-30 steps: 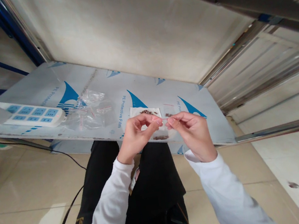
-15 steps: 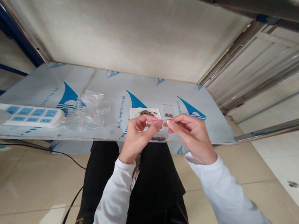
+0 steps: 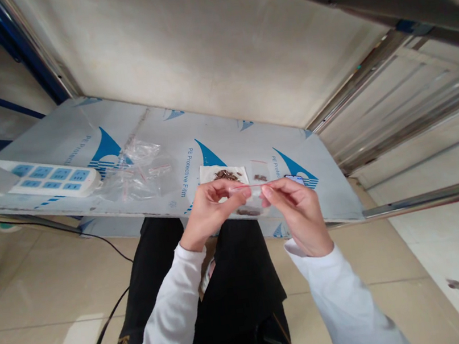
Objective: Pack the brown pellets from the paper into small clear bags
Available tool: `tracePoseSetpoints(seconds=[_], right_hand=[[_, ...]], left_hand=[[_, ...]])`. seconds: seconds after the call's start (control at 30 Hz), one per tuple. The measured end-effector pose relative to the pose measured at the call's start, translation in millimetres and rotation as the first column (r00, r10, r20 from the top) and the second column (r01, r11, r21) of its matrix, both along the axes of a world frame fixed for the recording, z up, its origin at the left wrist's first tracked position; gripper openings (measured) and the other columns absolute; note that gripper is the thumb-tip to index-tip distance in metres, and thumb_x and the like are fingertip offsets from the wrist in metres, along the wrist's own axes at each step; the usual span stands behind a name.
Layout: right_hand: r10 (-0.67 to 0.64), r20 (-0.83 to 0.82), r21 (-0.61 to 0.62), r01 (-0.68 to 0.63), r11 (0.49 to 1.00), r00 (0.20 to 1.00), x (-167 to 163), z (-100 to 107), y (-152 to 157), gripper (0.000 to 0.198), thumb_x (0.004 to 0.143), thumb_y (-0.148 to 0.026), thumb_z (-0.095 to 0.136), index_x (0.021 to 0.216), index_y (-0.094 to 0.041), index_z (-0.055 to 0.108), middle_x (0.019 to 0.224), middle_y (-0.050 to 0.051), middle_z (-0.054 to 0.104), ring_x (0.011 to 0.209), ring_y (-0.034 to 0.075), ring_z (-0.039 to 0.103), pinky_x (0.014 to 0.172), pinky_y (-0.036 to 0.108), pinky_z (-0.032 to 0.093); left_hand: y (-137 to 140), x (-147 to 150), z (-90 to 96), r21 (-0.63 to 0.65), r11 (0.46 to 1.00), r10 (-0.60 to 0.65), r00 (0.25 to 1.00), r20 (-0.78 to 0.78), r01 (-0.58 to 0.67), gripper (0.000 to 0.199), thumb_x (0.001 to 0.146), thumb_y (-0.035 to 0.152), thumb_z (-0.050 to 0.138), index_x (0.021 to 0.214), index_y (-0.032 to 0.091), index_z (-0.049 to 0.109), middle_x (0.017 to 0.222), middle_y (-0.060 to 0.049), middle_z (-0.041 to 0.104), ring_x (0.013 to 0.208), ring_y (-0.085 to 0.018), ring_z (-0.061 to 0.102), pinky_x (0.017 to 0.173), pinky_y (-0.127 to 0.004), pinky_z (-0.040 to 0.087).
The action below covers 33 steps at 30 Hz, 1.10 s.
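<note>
My grip is narrow: left hand [image 3: 216,207] and right hand [image 3: 297,205] pinch a clear bag [image 3: 255,186] by its red edge, above the table [image 3: 331,191]; closure unconfirmed. One small bag [image 3: 260,168] beyond appears filled. Loose pieces [image 3: 225,175] remain on white paper [image 3: 207,172]; spare bags [image 3: 141,171] look unfilled.

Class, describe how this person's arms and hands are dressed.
Both the left hand and right hand are bare, with no gloves visible. The left sleeve and right sleeve are white, long, plain and softly creased, ending at the wrists; the right cuff looks looser.
</note>
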State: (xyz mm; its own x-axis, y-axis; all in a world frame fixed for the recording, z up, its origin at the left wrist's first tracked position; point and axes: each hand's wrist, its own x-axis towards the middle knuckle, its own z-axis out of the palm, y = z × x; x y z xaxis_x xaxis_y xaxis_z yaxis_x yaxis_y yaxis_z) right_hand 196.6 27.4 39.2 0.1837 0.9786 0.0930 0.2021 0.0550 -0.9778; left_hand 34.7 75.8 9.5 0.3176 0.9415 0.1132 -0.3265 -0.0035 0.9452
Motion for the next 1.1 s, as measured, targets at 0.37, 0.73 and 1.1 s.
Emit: tracePoseSetpoints(seconds=[0.37, 0.73, 1.1], right_hand=[[0.006, -0.109, -0.007, -0.007, 1.000, 0.994, -2, -8, 6, 0.014, 0.076, -0.032, 0.075, 0.082, -0.020, 0.070, 0.077, 0.001, 0.071, 0.068, 0.012, 0.064, 0.066, 0.023, 0.053], [0.018, -0.049, -0.095, -0.023, 0.995, 0.999, 12, -25, 6, 0.025, 0.078, -0.041, 0.072, 0.091, -0.019, 0.074, 0.083, 0.005, 0.075, 0.072, 0.018, 0.069, 0.071, 0.031, 0.056], [-0.190, 0.064, -0.115, 0.197, 0.974, 0.980, 77, -66, 64, 0.044, 0.071, -0.047, 0.073, 0.101, -0.016, 0.071, 0.082, 0.008, 0.075, 0.069, 0.020, 0.069, 0.064, 0.032, 0.057]], left_hand=[[2, -1, -5.0, 0.058, 0.994, 0.100, 0.993, -0.058, -0.097, 0.017, 0.072, 0.028, 0.076, 0.067, 0.014, 0.068, 0.067, -0.003, 0.070, 0.061, -0.011, 0.061, 0.060, -0.022, 0.049], [8, -3, -22.1, 0.042, 0.998, 0.049, 0.987, -0.152, -0.043, 0.023, 0.077, 0.033, 0.072, 0.067, 0.013, 0.067, 0.066, -0.004, 0.068, 0.064, -0.013, 0.060, 0.064, -0.024, 0.047], [26, -9, -44.4, -0.082, 0.973, 0.202, 0.969, -0.143, -0.215, 0.027, 0.081, 0.041, 0.065, 0.079, 0.014, 0.071, 0.079, -0.006, 0.072, 0.068, -0.012, 0.061, 0.067, -0.024, 0.046]])
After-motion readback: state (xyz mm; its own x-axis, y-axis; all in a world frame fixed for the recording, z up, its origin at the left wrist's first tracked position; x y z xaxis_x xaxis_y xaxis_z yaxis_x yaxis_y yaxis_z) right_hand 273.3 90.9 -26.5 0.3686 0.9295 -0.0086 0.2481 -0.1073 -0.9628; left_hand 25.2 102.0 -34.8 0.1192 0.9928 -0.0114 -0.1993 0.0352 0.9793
